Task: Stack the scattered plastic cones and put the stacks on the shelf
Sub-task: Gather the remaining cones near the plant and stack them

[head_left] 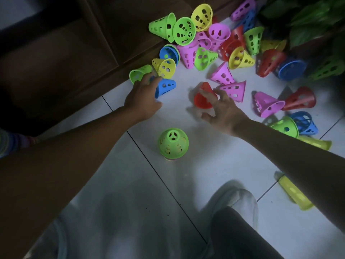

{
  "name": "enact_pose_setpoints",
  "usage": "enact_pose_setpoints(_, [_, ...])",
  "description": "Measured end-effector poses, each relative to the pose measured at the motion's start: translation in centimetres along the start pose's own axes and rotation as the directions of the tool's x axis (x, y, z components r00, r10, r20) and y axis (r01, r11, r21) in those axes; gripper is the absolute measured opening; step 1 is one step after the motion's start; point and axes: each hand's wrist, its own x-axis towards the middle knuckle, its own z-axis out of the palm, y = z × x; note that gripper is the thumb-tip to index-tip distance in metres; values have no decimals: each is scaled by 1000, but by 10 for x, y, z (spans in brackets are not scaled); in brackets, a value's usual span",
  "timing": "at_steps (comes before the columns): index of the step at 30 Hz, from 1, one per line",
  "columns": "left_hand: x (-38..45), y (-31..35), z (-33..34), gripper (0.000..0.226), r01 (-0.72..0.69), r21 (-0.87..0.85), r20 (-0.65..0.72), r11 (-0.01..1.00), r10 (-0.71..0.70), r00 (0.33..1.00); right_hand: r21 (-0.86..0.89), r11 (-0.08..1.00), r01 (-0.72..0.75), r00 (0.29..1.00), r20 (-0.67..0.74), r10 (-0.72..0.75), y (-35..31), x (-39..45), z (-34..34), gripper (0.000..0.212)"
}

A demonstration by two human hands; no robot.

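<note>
**Both hands out at the loose cones; one stack begun**

Left hand (142, 98) reaches to the cluster by the wooden shelf unit (61, 58); fingers curled onto a blue cone (165, 87) lying on its side, w/ a green cone (140, 73) and a yellow cone (164, 67) just beside the fingertips; looks like a grip on the blue one, but the fingertips are partly hidden, so not certain. Right hand (222, 111) has fingers spread and bent over a red cone (204, 96) on its side; fingertips touch it, thumb apart below; not yet closed round it.

Started stack (173, 143) stands upright on the white tile floor (214, 174) between the two forearms, green cone on top, other rims just showing beneath.

Handling, as a guess: thin perforated plastic, v. light, stiff but w/ some flex at the rim; smooth, so apt to skid or roll on tile if nudged; not fragile. Best hold prob. across the narrow end or by pinching the wide rim; holes give fingers purchase.

Around: main heap (205, 40) of pink, green, yellow, red, blue cones lies against the shelf base and by a leafy plant (308, 19) at top right; more strays at right, incl. a pink cone (268, 104) and a yellow stack (295, 193) on its side under the right forearm. Person's slipper (237, 200) sits near the upright stack; a careless knee or arm could topple it; pink cones just beside the red one crowd the right hand's approach.
</note>
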Motion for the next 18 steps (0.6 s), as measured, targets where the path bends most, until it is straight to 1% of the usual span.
enact_pose_setpoints(2, [-7, -1, 0, 60, -12, 30, -92, 999, 15, 996, 31, 999, -9, 999, -43, 10, -1, -6, 4, 69])
enact_pose_setpoints(4, [-15, -4, 1, 54, -13, -8, -124, 1000, 12, 992, 79, 997, -11, 996, -87, 18, -1, -12, 11, 63])
enact_pose_setpoints(7, [-30, -8, 4, 62, 51, -125, -56, 991, -58, 997, 140, 990, -4, 989, -146, 24, 1, -22, 22, 51])
enact_pose_setpoints(10, [-43, -11, 6, 72, 156, -178, 27, 971, -154, 988, 200, 980, -11, 981, -185, 49, 2, -30, 32, 44])
enact_pose_setpoints(13, [-51, -9, 6, 71, 264, -229, 28, 937, -265, 964, 254, 967, -30, 971, -221, 88, 3, -33, 41, 39])
enact_pose_setpoints(15, [-55, -3, 4, 69, 367, -272, 54, 889, -367, 929, 283, 958, -40, 966, -233, 109, 3, -36, 44, 40])
enact_pose_setpoints(16, [-58, -1, 3, 70, 416, -324, 87, 850, -411, 907, 295, 955, -45, 964, -238, 119, 3, -37, 45, 41])
enact_pose_setpoints(17, [-60, 1, 2, 72, 454, -398, 130, 797, -441, 888, 307, 950, -54, 961, -242, 133, 3, -37, 45, 43])
enact_pose_setpoints(18, [-64, 3, -1, 76, 481, -502, 182, 719, -456, 871, 324, 944, -66, 958, -245, 151, 3, -38, 46, 45])
